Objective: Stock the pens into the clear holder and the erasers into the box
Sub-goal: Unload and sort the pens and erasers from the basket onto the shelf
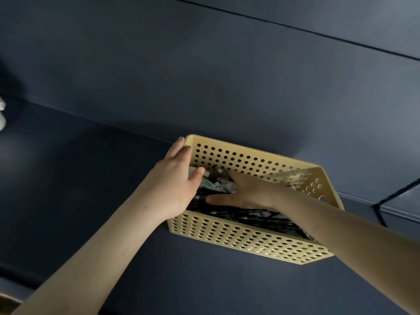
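A yellow perforated basket (247,237) stands on a dark blue shelf, against the back wall. Inside lie several dark pens (256,215) mixed with pale erasers (221,186). My left hand (175,185) holds the basket's left end wall, fingers along the outside and thumb over the rim on the inside. My right hand (245,192) reaches into the basket from the right and rests on the contents with fingers spread and thumb pointing left; I see nothing held in it. Neither a clear holder nor a box is in view.
The dark blue shelf surface (79,178) runs to the left of and in front of the basket. A dark blue back wall (204,76) rises right behind it. A white object (1,114) shows at the far left edge.
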A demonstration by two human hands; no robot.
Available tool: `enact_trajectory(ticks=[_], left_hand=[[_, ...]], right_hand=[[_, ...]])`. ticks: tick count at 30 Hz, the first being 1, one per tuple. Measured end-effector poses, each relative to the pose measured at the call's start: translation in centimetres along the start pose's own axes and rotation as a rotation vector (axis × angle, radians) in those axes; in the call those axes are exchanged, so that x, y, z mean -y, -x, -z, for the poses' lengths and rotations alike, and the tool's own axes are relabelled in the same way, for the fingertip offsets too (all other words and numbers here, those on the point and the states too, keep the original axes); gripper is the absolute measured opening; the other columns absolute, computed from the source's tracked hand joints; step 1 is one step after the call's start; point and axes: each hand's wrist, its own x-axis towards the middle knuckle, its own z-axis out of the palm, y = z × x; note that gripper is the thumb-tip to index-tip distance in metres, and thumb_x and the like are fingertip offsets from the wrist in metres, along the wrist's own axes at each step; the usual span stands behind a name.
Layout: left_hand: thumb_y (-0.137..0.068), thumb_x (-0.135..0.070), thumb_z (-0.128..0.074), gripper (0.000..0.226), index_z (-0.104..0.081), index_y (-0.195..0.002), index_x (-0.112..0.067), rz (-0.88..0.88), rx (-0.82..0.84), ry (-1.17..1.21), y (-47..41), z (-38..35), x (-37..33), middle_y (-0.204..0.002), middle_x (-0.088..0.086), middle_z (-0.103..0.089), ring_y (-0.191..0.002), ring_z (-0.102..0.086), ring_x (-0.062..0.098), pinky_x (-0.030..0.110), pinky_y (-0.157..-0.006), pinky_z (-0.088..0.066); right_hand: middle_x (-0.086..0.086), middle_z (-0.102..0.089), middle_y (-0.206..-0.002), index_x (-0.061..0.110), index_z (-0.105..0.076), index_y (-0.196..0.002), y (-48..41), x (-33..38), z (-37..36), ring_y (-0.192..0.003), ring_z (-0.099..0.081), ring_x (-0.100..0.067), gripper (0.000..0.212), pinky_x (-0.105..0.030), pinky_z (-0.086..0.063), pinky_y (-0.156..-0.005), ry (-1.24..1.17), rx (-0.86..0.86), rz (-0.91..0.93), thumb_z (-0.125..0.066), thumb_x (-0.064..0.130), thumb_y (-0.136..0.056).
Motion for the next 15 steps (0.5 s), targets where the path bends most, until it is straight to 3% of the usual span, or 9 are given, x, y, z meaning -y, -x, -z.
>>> enact_trajectory(ticks=[2, 6, 10, 15], left_hand=[[-0.102, -0.045, -0.034, 0.062, -0.014, -0.155, -0.021, 0.003, -0.003, 0.003, -0.1, -0.1, 0.2, -0.163, -0.013, 0.009, -0.148, -0.02, 0.019, 0.033, -0.113, -0.028], [-0.102, -0.046, -0.033, 0.061, -0.014, -0.155, -0.022, 0.013, -0.015, 0.0, -0.2, -0.4, 0.4, -0.163, -0.014, 0.007, -0.148, -0.02, 0.022, 0.037, -0.113, -0.029], [-0.102, -0.046, -0.032, 0.06, -0.016, -0.154, -0.023, 0.014, -0.026, -0.011, -0.4, -0.4, 0.5, -0.163, -0.015, 0.006, -0.146, -0.024, 0.023, 0.038, -0.112, -0.031], [-0.102, -0.046, -0.032, 0.059, -0.016, -0.154, -0.024, 0.01, -0.025, -0.026, -0.4, -0.5, 0.6, -0.163, -0.015, 0.006, -0.146, -0.024, 0.023, 0.039, -0.111, -0.033]], right_hand=[[0.006, -0.053, -0.139, 0.027, -0.037, -0.145, -0.2, 0.1, -0.1, -0.122, -0.053, -0.018, 0.086, -0.031, -0.041, -0.103, 0.019, -0.019, -0.007, -0.067, 0.067, -0.075], [0.011, -0.058, -0.123, 0.026, -0.047, -0.137, -0.3, -0.2, 0.4, -0.113, -0.056, -0.014, 0.081, -0.026, -0.043, -0.091, 0.059, -0.008, -0.013, -0.072, 0.067, -0.071], [0.01, -0.061, -0.122, 0.027, -0.054, -0.133, -0.8, -0.5, 1.3, -0.11, -0.058, -0.015, 0.082, -0.032, -0.046, -0.097, 0.062, 0.004, -0.019, -0.074, 0.07, -0.066], [0.018, -0.062, -0.115, 0.034, -0.059, -0.119, -1.0, -1.3, 2.3, -0.106, -0.058, -0.007, 0.061, -0.032, -0.046, -0.099, 0.058, 0.039, 0.019, -0.081, 0.058, -0.067]])
